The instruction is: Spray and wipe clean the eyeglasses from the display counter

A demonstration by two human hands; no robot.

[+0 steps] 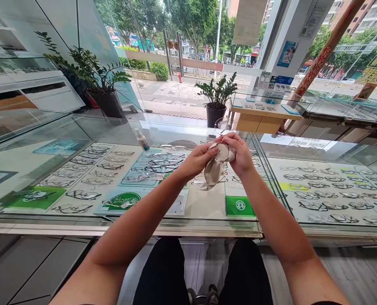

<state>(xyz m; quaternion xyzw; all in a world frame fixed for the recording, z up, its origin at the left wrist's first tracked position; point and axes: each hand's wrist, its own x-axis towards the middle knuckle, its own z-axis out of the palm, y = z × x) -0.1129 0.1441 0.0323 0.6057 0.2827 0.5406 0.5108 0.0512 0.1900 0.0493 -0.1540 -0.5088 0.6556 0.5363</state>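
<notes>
Cloth (pixel 213 173), pinched in the left hand (pixel 201 157) and the right hand (pixel 242 156), wraps part of thin-framed eyeglasses (pixel 223 126) above the glass surface (pixel 58 229), probably keeping skin off them; a spray bottle (pixel 142 140) stands near, within reach.

Black trousers (pixel 245 271) cover both legs, plain and matte, rounded smoothly over the knees. A sliver of dark sleeve (pixel 326 303) shows at the lower right edge, too cropped to tell its cut. The forearms (pixel 150 207) are bare, tapering to bare fingers (pixel 235 142). The shoes (pixel 212 297) look dark with paler patches, their details too small to read.
</notes>
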